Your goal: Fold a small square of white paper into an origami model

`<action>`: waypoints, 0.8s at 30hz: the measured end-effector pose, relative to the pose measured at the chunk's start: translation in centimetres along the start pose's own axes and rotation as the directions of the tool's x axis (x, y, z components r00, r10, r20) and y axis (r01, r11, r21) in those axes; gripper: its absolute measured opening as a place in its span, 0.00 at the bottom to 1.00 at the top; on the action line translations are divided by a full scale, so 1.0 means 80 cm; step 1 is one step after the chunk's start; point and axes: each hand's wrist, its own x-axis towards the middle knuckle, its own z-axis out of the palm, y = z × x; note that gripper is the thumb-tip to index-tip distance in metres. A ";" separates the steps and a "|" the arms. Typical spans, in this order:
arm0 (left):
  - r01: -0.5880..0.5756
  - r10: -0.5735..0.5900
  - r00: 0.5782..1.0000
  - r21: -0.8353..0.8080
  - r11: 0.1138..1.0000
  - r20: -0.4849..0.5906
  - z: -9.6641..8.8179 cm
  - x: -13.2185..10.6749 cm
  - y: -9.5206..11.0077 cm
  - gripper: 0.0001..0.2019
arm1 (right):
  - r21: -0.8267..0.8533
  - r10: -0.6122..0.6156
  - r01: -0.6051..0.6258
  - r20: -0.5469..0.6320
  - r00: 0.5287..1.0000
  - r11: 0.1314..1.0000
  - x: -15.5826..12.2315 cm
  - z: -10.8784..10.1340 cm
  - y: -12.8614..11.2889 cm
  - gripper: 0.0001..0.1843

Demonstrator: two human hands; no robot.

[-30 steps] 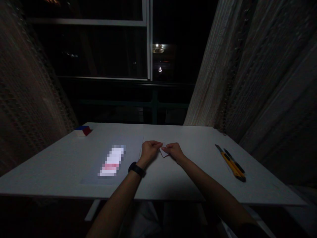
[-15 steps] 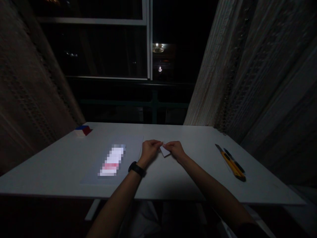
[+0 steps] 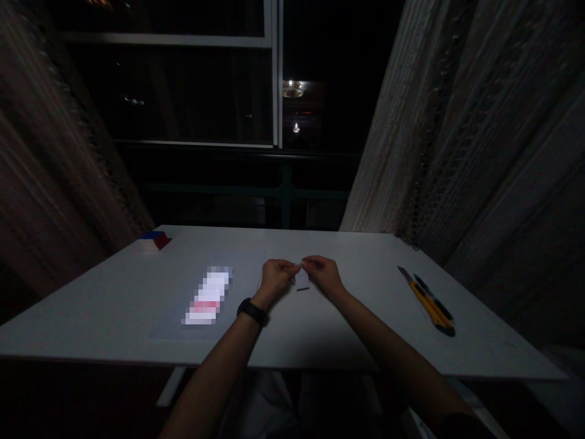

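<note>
A small folded piece of white paper (image 3: 302, 281) is pinched between my two hands over the middle of the table. My left hand (image 3: 276, 277), with a black watch (image 3: 252, 311) on its wrist, grips the paper's upper left with thumb and fingertips. From the other side my right hand (image 3: 323, 274) pinches its top edge, the fingers curled in. Both sets of fingertips nearly meet at the top of the paper, and they hide that part of it. The paper's lower end points toward me.
On the white table (image 3: 114, 311), a lit phone (image 3: 208, 296) lies on a sheet of paper (image 3: 167, 332) at left. A blue, red and white cube (image 3: 154, 241) sits at the far left. A yellow utility knife (image 3: 427, 302) and a dark pen (image 3: 434, 292) lie at right.
The paper has turned between my fingers, from a slanted corner to a straighter piece hanging toward me. My right hand has shifted slightly; my left hand is almost unmoved.
</note>
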 end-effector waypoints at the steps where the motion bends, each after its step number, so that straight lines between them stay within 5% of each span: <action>1: 0.000 0.000 1.000 0.019 1.000 0.016 0.000 0.000 -0.001 0.13 | -0.060 -0.046 0.045 -0.021 0.999 0.997 0.002 0.000 0.001 0.14; 5: -0.022 0.019 0.997 0.035 0.999 0.079 0.003 0.000 -0.005 0.15 | -0.156 -0.097 0.084 -0.076 0.992 0.984 0.005 -0.001 0.005 0.12; 10: -0.081 0.071 0.992 0.091 0.993 0.106 0.004 0.001 -0.009 0.15 | 0.005 -0.016 0.017 -0.146 0.989 1.000 0.008 -0.003 0.003 0.14; 17: -0.146 0.112 0.980 0.209 0.967 0.164 0.000 -0.002 -0.006 0.14 | -0.014 -0.043 0.043 0.013 0.999 0.999 0.005 -0.003 -0.009 0.15; 24: -0.169 0.131 0.968 0.173 0.970 0.215 0.006 -0.006 -0.002 0.16 | -0.016 -0.048 0.047 -0.075 0.996 0.999 0.007 -0.003 -0.003 0.11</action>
